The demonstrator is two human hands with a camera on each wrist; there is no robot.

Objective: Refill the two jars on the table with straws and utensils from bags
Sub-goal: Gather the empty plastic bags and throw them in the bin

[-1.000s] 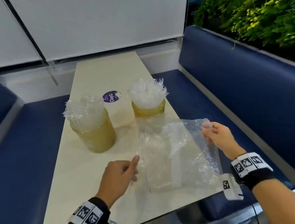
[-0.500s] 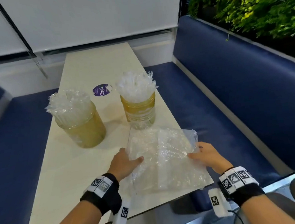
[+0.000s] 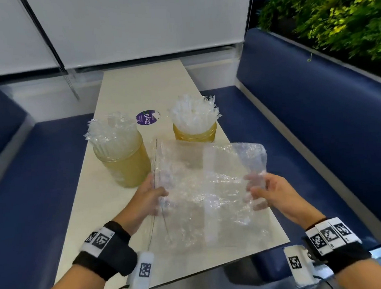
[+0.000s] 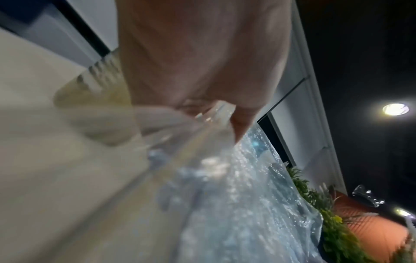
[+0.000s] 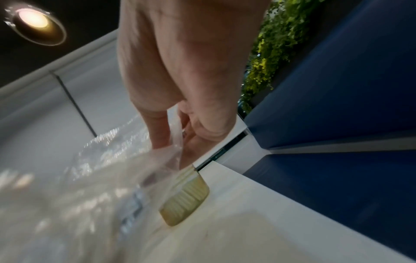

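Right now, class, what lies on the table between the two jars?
Head view: a purple sticker toward the back, between left jar and right jar; otherwise bare table.

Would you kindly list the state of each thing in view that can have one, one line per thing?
Left jar: upright on the table, lidless, packed with clear-wrapped items.
Right jar: upright, lidless, packed with white-wrapped items.
Plastic bag: looks empty, crumpled, held spread between both hands.
Left hand: grips the bag's left edge.
Right hand: pinches the bag's right edge.
Table: carries both jars and a purple sticker.
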